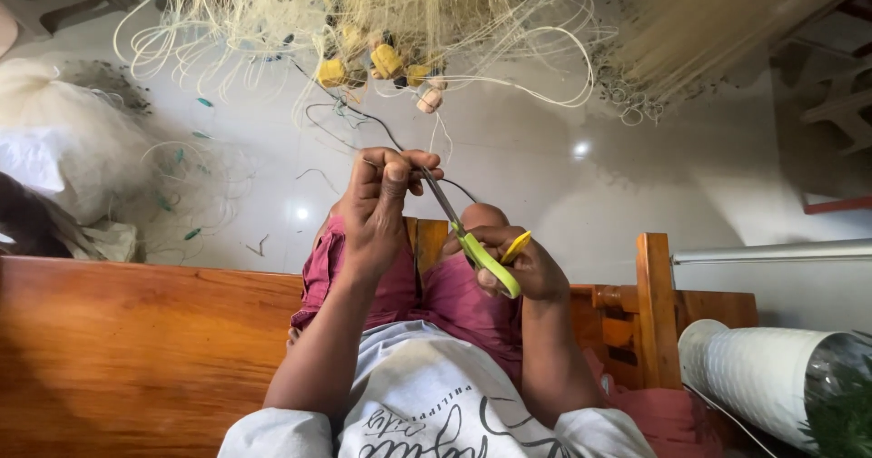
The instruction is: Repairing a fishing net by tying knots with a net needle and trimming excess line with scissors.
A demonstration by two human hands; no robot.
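A thin dark cord is pinched between the thumb and pressed-together fingertips of the left hand, held up over the lap above the pale tiled floor. From the pinch, the cord is seen to run up toward a hanging tangle of pale fishing net strung with small yellow floats. A pair of yellow-handled scissors is gripped in the right hand, the fingers curled through and around the loops, and the blades are brought up against the cord just beside the left fingertips; whether the blades are parted cannot be told.

The cord is judged light, limp and somewhat slick, so it is best held taut close to the cutting point. The net is judged soft and snag-prone, best taken by its float line. A wooden bench is seen under the person.
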